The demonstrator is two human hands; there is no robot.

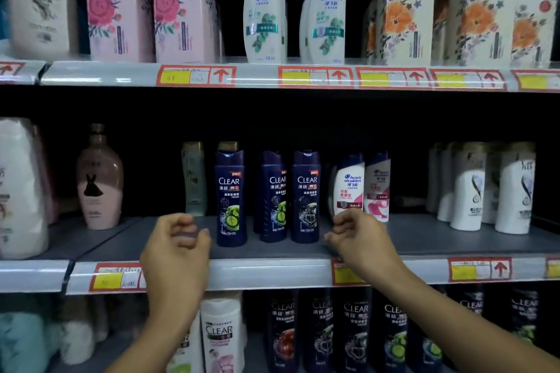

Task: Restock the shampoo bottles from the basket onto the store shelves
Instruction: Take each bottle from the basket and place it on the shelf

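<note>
Three dark blue Clear shampoo bottles stand upright on the middle shelf [272, 251]: a left one [231, 200], a middle one [274, 197] and a right one [305, 197]. My left hand [175, 248] hovers just left of the left bottle, fingers loosely curled, holding nothing. My right hand [360, 239] hovers just right of the right bottle, fingers loosely curled and empty. Neither hand touches a bottle. The basket is out of view.
Two white Head & Shoulders bottles [348, 188] stand behind my right hand. A pink bottle [100, 182] sits left, white bottles [491, 191] right. The top shelf holds pink and floral cartons [121, 9] and Head & Shoulders bottles [265, 9]. More Clear bottles [354, 330] fill the shelf below.
</note>
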